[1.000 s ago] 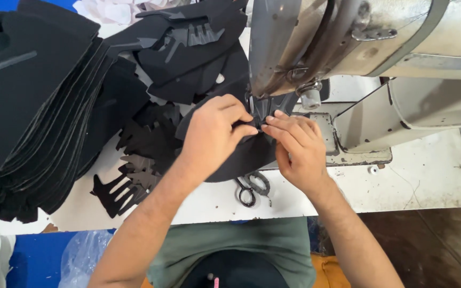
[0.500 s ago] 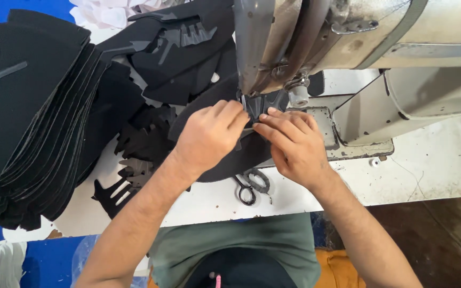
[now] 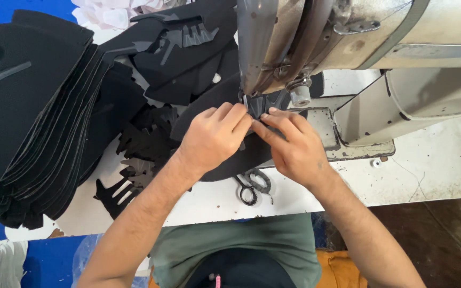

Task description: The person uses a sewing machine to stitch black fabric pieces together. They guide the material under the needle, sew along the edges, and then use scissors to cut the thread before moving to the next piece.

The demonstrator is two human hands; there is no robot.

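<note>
My left hand (image 3: 214,136) and my right hand (image 3: 292,146) meet fingertip to fingertip under the head of a grey sewing machine (image 3: 316,37). Together they press a small dark ridged overlay piece (image 3: 268,102) onto a larger black fabric panel (image 3: 209,106) lying on the machine bed. The needle area is partly hidden by the machine head. Both hands have their fingers curled down onto the fabric.
A tall stack of black cut panels (image 3: 28,117) fills the left side. Loose black jagged cut-outs (image 3: 140,149) lie beside it. Small black scissors (image 3: 252,184) rest on the white table (image 3: 428,170) near the front edge. More black pieces (image 3: 188,48) lie behind.
Both hands have slid the fabric a little farther under the machine head and shifted slightly upward; the view has moved with them.
</note>
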